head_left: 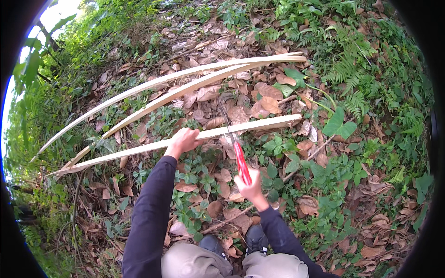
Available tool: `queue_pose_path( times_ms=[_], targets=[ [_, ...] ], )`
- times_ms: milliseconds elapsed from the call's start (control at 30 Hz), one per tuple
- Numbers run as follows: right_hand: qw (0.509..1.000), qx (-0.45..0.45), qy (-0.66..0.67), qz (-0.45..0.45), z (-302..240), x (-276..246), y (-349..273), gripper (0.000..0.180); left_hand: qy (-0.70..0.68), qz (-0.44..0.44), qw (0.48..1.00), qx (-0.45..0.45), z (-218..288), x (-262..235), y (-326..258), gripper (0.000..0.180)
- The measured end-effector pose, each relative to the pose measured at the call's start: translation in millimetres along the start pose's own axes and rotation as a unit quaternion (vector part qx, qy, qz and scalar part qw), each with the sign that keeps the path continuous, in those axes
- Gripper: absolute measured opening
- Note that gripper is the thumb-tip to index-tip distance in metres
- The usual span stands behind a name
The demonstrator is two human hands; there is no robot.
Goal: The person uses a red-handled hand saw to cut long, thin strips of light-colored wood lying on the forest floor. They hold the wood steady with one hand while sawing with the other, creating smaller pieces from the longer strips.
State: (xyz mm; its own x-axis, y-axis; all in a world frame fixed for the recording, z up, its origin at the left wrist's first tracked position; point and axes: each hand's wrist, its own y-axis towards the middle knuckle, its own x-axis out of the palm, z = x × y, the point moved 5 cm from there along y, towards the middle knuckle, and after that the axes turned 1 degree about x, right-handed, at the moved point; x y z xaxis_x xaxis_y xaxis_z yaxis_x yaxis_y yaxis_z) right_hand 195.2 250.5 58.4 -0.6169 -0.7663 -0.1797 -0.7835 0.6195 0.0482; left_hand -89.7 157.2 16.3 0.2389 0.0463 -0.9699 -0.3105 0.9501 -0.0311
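My left hand (183,141) grips a long pale split wooden strip (269,123) that lies across the leafy ground from lower left to right. My right hand (251,187) is closed round the red handle of a hand saw (241,163). The saw's thin dark blade runs up and away from me and crosses the strip just right of my left hand. Two more long pale strips (194,83) lie farther away, side by side, curving from the left up to the right. Both forearms wear dark sleeves.
The ground is covered with dry brown leaves (259,104), small green plants and ferns (352,74). Thin sticks (306,160) lie among them. My dark shoes (255,238) and khaki trousers show at the bottom edge. Thick vegetation rises at the left.
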Motion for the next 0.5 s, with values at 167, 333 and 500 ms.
queue_pose_path(
  times_ms=[167,333,500],
  targets=[
    [0.998,0.044,0.048,0.023,-17.7,-11.0,-15.9,0.022,-0.018,0.010,1.000,-0.010,17.4,8.7,-8.6,0.033],
    [0.999,0.016,0.009,0.031,-20.7,11.5,39.1,0.022,0.000,0.020,1.000,0.005,1.7,9.0,-7.8,0.036],
    [0.998,0.033,0.036,0.032,-20.4,-19.4,-51.8,0.023,-0.003,0.033,0.999,0.014,9.0,2.8,-4.8,0.036]
  ],
)
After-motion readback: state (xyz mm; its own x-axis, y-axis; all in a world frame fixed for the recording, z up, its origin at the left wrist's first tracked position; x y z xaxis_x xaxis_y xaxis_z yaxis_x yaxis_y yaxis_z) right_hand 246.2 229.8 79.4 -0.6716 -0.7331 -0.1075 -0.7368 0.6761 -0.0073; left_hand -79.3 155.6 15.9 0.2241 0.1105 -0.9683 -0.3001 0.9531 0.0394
